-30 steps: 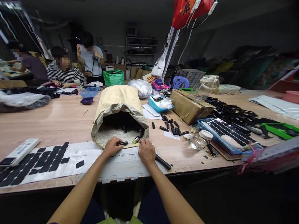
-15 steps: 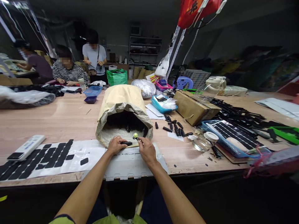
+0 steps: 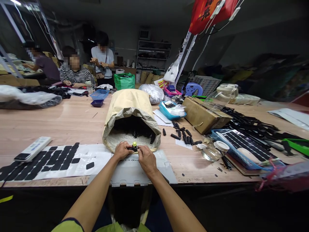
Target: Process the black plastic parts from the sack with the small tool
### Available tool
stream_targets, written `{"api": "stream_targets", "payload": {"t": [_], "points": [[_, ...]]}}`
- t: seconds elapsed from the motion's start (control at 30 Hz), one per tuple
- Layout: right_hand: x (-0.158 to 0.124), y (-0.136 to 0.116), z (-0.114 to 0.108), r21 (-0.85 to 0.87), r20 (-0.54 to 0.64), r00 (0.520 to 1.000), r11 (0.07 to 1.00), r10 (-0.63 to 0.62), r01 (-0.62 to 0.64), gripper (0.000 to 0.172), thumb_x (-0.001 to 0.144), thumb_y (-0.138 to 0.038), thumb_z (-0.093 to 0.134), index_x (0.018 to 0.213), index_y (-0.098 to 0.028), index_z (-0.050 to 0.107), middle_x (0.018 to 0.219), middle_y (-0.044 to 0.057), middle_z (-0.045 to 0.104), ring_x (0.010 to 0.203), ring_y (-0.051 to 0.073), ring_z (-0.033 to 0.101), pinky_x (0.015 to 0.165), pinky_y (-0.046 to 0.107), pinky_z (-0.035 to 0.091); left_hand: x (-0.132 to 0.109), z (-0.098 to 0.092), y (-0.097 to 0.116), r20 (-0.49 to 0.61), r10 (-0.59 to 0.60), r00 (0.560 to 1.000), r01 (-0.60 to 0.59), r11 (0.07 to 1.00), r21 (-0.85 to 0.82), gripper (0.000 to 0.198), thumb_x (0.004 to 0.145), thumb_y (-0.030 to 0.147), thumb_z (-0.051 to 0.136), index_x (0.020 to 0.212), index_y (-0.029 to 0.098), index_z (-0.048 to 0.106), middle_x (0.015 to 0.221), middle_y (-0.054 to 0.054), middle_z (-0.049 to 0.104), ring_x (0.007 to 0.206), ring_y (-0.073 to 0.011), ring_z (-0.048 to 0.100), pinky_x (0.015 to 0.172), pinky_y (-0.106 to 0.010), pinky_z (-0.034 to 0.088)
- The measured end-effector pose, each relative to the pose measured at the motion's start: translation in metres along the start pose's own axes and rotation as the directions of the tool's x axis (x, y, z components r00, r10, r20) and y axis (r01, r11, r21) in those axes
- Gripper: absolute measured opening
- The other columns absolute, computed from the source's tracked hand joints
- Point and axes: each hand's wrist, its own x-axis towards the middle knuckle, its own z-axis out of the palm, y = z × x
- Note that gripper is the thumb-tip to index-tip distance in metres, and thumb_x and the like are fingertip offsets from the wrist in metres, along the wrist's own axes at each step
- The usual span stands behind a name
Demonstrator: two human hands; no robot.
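Just in front of the sack's mouth, my left hand (image 3: 122, 150) is closed on a small black part, mostly hidden by the fingers. My right hand (image 3: 147, 160) grips a small mallet (image 3: 134, 144) with a round yellow-green face. The mallet head is right at the black part, by the left fingertips; whether they touch I cannot tell. Both hands are over a grey board (image 3: 145, 172) at the table edge. Beyond them a tan woven sack (image 3: 130, 100) lies with its mouth towards me, dark pieces inside.
Loose black handle-like parts (image 3: 184, 137) lie right of the sack, near a cardboard box (image 3: 205, 114). A glass jar (image 3: 211, 153) and a blue basket (image 3: 231, 149) stand further right. At left are a white sheet (image 3: 96, 161) with black patches and a white device (image 3: 33, 149). Several people are beyond the table.
The mallet in my right hand has moved left, up to the black part in my left hand. The whole view has shifted slightly.
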Motion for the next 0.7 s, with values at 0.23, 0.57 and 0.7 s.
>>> {"api": "stream_targets", "payload": {"t": [0.23, 0.57, 0.7], "points": [[0.007, 0.010, -0.005, -0.057, -0.001, 0.999, 0.997, 0.051, -0.051, 0.026, 0.093, -0.024, 0.046, 0.108, -0.024, 0.067, 0.102, 0.002, 0.067, 0.092, 0.016, 0.060, 0.077, 0.024, 0.042, -0.001, -0.001, 0.002, 0.002, -0.018, 1.000, 0.018, 1.000, -0.013, 0.026, 0.075, 0.038, 0.070, 0.100, 0.035, 0.078, 0.086, 0.001, 0.065, 0.094, -0.0195, 0.055, 0.086, -0.029, 0.040], [0.006, 0.070, -0.007, -0.467, -0.070, 0.997, 0.883, 0.008, -0.040, 0.020, 0.094, -0.024, 0.048, 0.102, -0.023, 0.066, 0.096, 0.006, 0.063, 0.089, 0.019, 0.056, 0.073, 0.029, 0.038, -0.004, -0.003, 0.008, 0.001, -0.035, 0.999, 0.035, 0.999, -0.013, 0.030, 0.074, 0.039, 0.069, 0.101, 0.033, 0.078, 0.090, -0.001, 0.066, 0.097, -0.0219, 0.055, 0.086, -0.031, 0.041], [0.002, 0.071, -0.003, -0.493, -0.078, 0.997, 0.870, -0.025, -0.017, 0.018, 0.094, -0.024, 0.048, 0.104, -0.023, 0.063, 0.097, 0.006, 0.061, 0.091, 0.020, 0.054, 0.072, 0.030, 0.037, -0.006, -0.007, 0.011, 0.005, -0.052, 0.999, 0.053, 0.998, -0.029, 0.031, 0.075, 0.041, 0.068, 0.102, 0.029, 0.078, 0.093, -0.003, 0.067, 0.099, -0.0240, 0.055, 0.090, -0.034, 0.041]]}}
